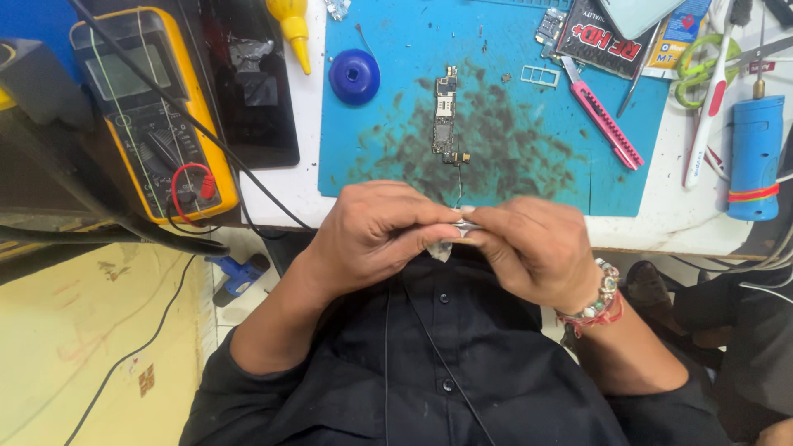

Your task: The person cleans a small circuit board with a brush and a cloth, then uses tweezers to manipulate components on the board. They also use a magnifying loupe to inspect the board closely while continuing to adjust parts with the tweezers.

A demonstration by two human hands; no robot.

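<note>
Both hands meet at the near edge of the bench, fingertips pinched together on 1 small silvery part (462,229). Left hand (376,235) clenched around it from the left; right hand (533,248) grips it from the right, thumb and forefinger closed on the same piece. What the part is cannot be told; it is mostly hidden by the fingers. A bead bracelet (599,301) sits on the right wrist.

Just beyond the hands lies a blue work mat (372,140), smudged dark in the middle. On the smudge, a narrow circuit board (445,116) lies lengthwise, apart from the hands. Right of it, a small white tray frame (539,76). A pink utility knife (603,116) lies slanted further right. A round blue cap (354,76) sits at the mat's upper left.

Left of the mat: a dark phone (252,83), then a yellow multimeter (144,107) with red and black leads. Far right, a blue cylinder tool (754,157) on the white table (661,227).
</note>
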